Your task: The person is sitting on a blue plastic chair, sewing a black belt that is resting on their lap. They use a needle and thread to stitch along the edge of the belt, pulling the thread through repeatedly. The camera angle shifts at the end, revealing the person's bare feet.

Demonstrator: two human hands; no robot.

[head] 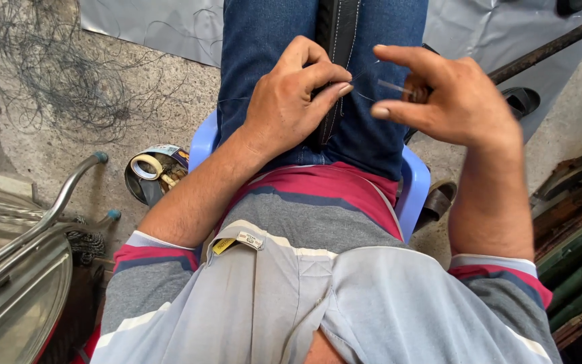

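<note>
I sit on a blue plastic chair point(413, 189) in blue jeans point(264, 40). A black strap-like piece point(337, 27) with pale stitching lies between my thighs. My left hand point(291, 101) rests on it, fingers pinched together at its edge. My right hand point(449, 91) is raised beside it, fingers curled around a thin needle-like tool point(395, 86), from which a fine thread point(365, 71) runs toward my left fingers.
A tangle of thin dark wire point(55, 74) lies on the concrete floor at left. A round tin with a tape roll point(153, 172) stands by the chair. A metal frame point(42, 222) is at lower left, stacked boards point(577, 236) at right, a dark rod point(547, 48) behind.
</note>
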